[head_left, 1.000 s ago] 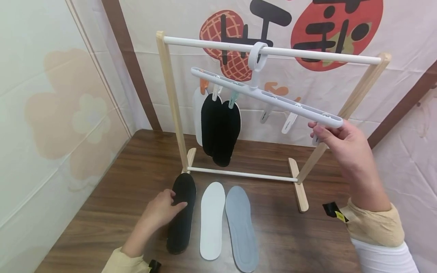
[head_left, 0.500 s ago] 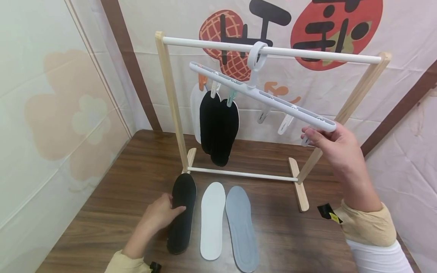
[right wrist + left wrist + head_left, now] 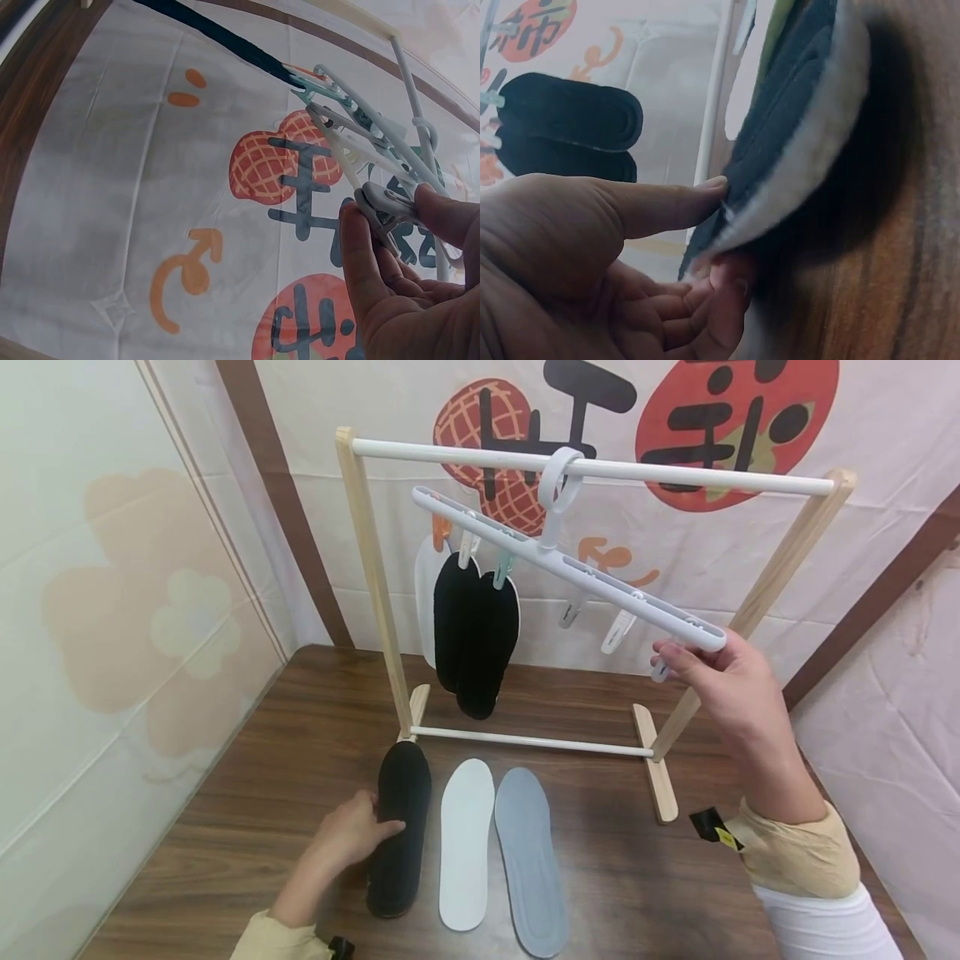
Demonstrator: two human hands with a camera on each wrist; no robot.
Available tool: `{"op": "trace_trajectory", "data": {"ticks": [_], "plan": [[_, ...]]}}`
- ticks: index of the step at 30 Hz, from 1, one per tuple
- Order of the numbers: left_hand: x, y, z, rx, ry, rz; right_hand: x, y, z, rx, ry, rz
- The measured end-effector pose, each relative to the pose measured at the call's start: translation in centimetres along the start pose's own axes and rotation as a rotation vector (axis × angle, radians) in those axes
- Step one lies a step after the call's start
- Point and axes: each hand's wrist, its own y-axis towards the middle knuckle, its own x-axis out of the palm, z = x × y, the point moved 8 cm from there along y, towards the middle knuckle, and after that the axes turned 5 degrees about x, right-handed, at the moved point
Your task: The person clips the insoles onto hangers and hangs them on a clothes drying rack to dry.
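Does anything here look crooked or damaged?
Yes, the hanger looks askew: it slants instead of running parallel to the white rail above, while the right hand pinches a clip near its end. Nothing looks damaged.

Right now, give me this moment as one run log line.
Left fingers: pinching black insole | right fingers: pinching end clip on hanger | hanging insoles: three | on table: white insole, gray insole

Bright and even in the head view, washed pale across the left-hand cloth wall [image 3: 150, 693], glinting faintly off the wooden table [image 3: 615, 877]. Over to the left wrist view: dimmer, greyish, heavily shadowed beside the black insole [image 3: 784, 97], smeared along its pale rim. On to the right wrist view: dusky too, lighter toward upper right, bowed along the table's edge.
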Motion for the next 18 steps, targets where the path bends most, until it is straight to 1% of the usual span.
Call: {"op": "trace_trajectory", "data": {"ticks": [3, 8, 14, 18], "plan": [[-0.01, 0.03, 0.05, 0.007, -0.030, -0.019, 0.05, 0.04, 0.15, 0.007, 0.001, 0.005], [0.07, 0.03, 0.12, 0.011, -0.043, -0.041, 0.14, 0.10, 0.30, 0.020, -0.010, 0.012], [0.03, -0.21, 0.30, 0.014, -0.083, -0.033, 0.08, 0.10, 0.54, 0.051, -0.041, 0.032], [-0.33, -0.35, 0.77, 0.042, -0.103, -0.009, 0.10, 0.14, 0.60, 0.053, -0.037, 0.037]]}}
